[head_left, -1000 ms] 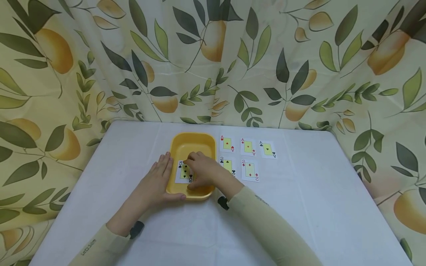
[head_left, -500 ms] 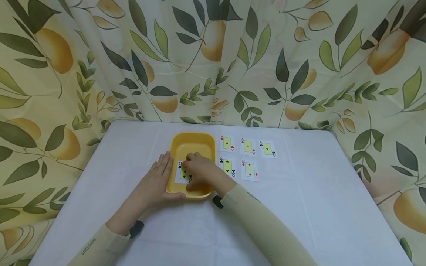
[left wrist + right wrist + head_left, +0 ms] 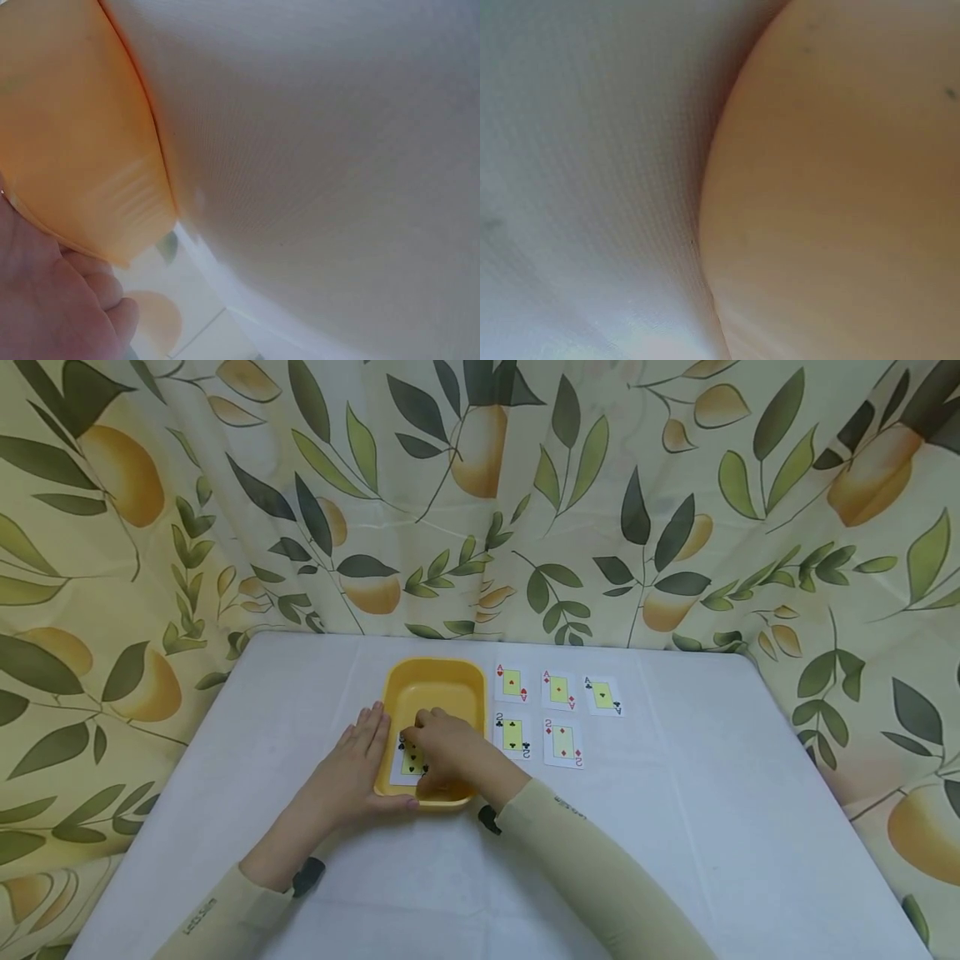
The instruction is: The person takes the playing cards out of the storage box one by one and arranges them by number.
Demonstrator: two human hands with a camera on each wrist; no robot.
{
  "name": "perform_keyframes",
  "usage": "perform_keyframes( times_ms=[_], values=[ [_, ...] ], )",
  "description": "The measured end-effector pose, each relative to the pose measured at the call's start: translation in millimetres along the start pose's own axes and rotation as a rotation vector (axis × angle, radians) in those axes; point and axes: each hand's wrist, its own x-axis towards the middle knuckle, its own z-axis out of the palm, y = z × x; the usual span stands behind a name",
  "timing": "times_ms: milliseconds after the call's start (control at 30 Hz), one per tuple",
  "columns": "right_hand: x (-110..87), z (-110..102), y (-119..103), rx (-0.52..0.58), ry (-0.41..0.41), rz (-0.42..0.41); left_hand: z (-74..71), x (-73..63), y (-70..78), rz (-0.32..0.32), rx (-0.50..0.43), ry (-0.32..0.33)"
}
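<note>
A yellow plastic tray (image 3: 450,675) stands on the white-covered table. My left hand (image 3: 345,782) lies against its left side, with the fingers along the outer wall and the thumb at the front rim. The left wrist view shows the tray's wall (image 3: 82,127) beside that hand. Inside the tray, a black-suited playing card (image 3: 408,762) lies face up near the left front. My right hand (image 3: 457,750) reaches in with bent fingers, pinching the card at its right side; the hand covers that part. In the right wrist view only the tray's outer wall (image 3: 840,187) and white cloth show.
Right of the tray, playing cards lie face up in two rows. At the back are the ace of hearts (image 3: 512,683), the ace of diamonds (image 3: 558,691) and a black ace (image 3: 603,697). In front are the two of clubs (image 3: 513,735) and two of diamonds (image 3: 563,743). A patterned curtain (image 3: 525,527) hangs behind.
My right hand has moved slightly left inside the tray, and the card has slid a little left and toward the front with it. The left hand stays in place.
</note>
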Motion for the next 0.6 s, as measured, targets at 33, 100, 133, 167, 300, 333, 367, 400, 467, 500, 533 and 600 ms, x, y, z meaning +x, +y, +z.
perform_keyframes(
  times_ms=[33,100,133,167,300,333,367,400,467,500,533,600],
  values=[
    [0.6,0,0,-0.008,0.004,0.000,0.2,0.1,-0.1,-0.001,0.002,-0.002],
    [2.1,0,1,-0.010,0.011,0.000,0.5,0.2,-0.3,-0.002,0.002,-0.005],
    [2.7,0,2,-0.008,0.014,0.002,0.5,0.3,-0.4,-0.002,0.000,-0.006],
    [3.3,-1,2,-0.008,0.016,0.001,0.5,0.4,-0.6,-0.001,0.002,-0.007],
    [4.1,-5,4,0.006,0.020,0.009,0.9,0.9,-1.2,0.000,0.006,-0.013],
    [3.9,-6,4,0.009,0.018,0.012,1.1,1.1,-1.3,-0.002,0.009,-0.016],
    [3.7,-7,4,0.010,0.018,0.015,1.3,1.1,-1.3,-0.004,0.014,-0.018],
    [3.2,-8,5,0.013,0.016,0.019,1.4,1.1,-1.3,-0.006,0.016,-0.019],
    [1.3,-10,5,0.013,0.014,0.023,1.9,1.1,-0.9,-0.008,0.017,-0.018],
    [0.1,-11,6,0.015,0.014,0.024,2.0,1.0,-0.7,-0.009,0.016,-0.017],
    [-1.6,-12,6,0.021,0.016,0.024,2.1,0.9,-0.4,-0.010,0.015,-0.016],
    [-5.3,-15,7,0.038,0.023,0.020,2.4,0.5,-0.2,-0.010,0.011,-0.012]
  ],
)
